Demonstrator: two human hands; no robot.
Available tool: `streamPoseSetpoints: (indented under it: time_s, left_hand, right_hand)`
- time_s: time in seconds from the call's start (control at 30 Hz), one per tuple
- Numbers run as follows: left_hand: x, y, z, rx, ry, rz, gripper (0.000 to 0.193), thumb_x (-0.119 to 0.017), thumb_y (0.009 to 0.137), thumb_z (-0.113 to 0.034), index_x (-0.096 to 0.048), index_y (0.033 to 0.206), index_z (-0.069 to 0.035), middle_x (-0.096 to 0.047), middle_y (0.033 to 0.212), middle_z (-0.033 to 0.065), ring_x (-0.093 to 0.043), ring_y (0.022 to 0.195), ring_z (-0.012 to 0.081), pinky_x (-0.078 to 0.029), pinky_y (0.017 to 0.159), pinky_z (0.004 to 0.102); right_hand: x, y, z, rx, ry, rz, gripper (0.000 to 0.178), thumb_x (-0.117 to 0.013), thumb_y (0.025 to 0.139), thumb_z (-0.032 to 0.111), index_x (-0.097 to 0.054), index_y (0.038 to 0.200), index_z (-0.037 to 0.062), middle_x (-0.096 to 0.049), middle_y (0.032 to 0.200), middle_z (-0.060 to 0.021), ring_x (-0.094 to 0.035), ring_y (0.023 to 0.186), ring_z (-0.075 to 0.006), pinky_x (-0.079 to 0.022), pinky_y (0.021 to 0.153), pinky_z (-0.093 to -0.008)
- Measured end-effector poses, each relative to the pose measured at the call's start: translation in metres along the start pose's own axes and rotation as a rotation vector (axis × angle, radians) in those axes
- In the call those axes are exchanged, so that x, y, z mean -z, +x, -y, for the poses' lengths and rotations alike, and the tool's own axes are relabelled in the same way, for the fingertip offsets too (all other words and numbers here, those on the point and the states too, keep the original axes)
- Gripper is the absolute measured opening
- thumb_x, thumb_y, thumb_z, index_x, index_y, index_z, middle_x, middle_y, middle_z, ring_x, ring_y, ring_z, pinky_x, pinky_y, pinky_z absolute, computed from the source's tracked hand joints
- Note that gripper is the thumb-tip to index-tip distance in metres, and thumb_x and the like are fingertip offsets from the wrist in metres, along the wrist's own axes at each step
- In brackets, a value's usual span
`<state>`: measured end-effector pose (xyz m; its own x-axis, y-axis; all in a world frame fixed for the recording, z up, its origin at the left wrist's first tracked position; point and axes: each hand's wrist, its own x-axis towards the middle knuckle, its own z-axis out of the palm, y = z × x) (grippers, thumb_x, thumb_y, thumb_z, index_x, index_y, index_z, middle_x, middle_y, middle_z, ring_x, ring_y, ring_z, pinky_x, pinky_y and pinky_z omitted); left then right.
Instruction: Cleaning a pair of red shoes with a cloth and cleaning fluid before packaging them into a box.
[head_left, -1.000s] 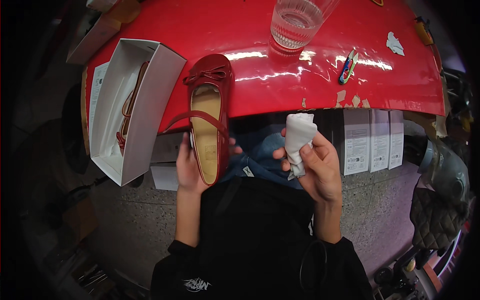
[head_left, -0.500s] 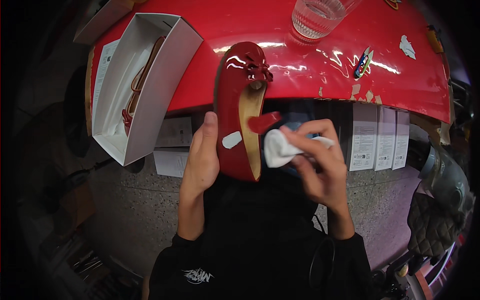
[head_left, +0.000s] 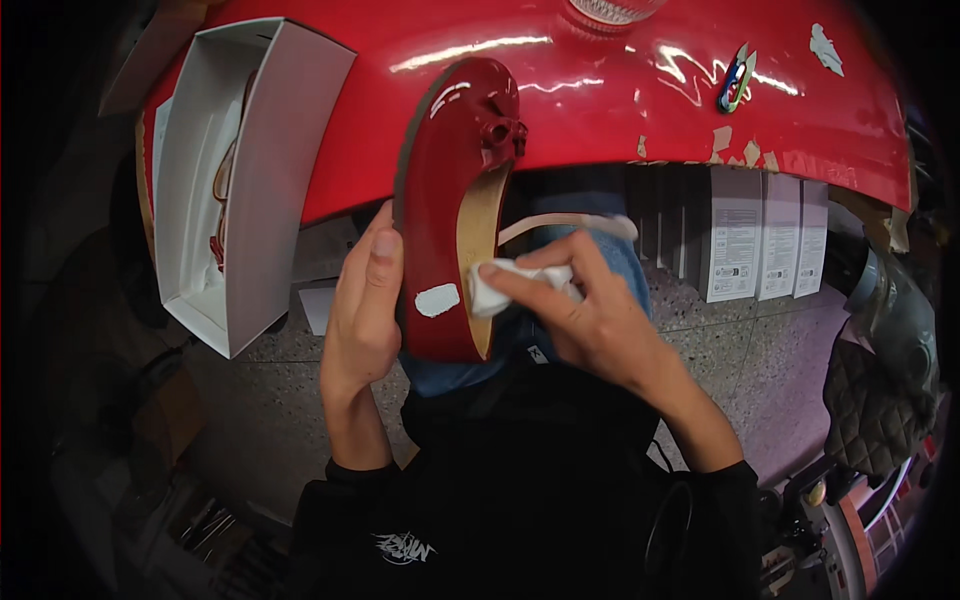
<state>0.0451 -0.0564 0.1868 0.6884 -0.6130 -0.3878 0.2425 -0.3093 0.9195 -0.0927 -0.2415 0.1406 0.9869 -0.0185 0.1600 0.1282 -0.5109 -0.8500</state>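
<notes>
A glossy dark red shoe (head_left: pixel 434 190) with a bow at the toe is tilted on its side, its tan insole facing right. From the left, my left hand (head_left: pixel 365 300) grips it along the sole, fingers partly hidden behind it. A white patch (head_left: pixel 437 300) sits on the shoe's side near the heel. In my right hand (head_left: pixel 600 310) is a bunched white cloth (head_left: pixel 510 285), pinched between thumb and fingers and pressed at the inner rim of the opening. A pale strap (head_left: pixel 565 222) sticks out to the right of the shoe, blurred at its end.
At the left stands an open white shoebox (head_left: pixel 290 130) with another shoe inside. Small snips (head_left: pixel 737 80), a glass (head_left: pixel 612 12) and a white scrap (head_left: pixel 826 50) rest on the red table (head_left: pixel 590 125), whose near edge is chipped. Several white boxes (head_left: pixel 735 235) stand below.
The white cloth has moved left onto the shoe's opening. The strap has swung out to the right, its pale side showing. My left hand and the shoe have shifted slightly left.
</notes>
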Motion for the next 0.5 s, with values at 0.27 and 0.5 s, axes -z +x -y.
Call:
streamPoseSetpoints:
  time_s: [0.27,0.5]
  left_hand:
    - [0.02,0.006,0.023,-0.048,-0.092,0.094,0.064,-0.025,0.113,-0.044,-0.049,0.144,0.007,-0.064,0.131,0.0172,-0.061,0.119,0.0218,-0.044,0.105,0.0321]
    - [0.023,0.012,0.024,-0.105,-0.051,0.15,0.061,-0.028,0.113,-0.041,-0.047,0.147,0.007,-0.062,0.136,0.017,-0.059,0.124,0.0211,-0.042,0.108,0.0316]
  right_hand:
    - [0.002,0.026,0.003,0.047,0.084,-0.266,0.056,-0.071,0.081,-0.014,-0.07,0.132,0.0101,-0.055,0.099,-0.0108,-0.055,0.083,-0.0207,-0.049,0.066,-0.0319]
    - [-0.025,-0.023,0.017,-0.145,0.365,-0.007,0.051,-0.069,0.086,-0.012,-0.071,0.132,0.0095,-0.049,0.095,-0.0105,-0.054,0.08,-0.0197,-0.048,0.07,-0.0292]
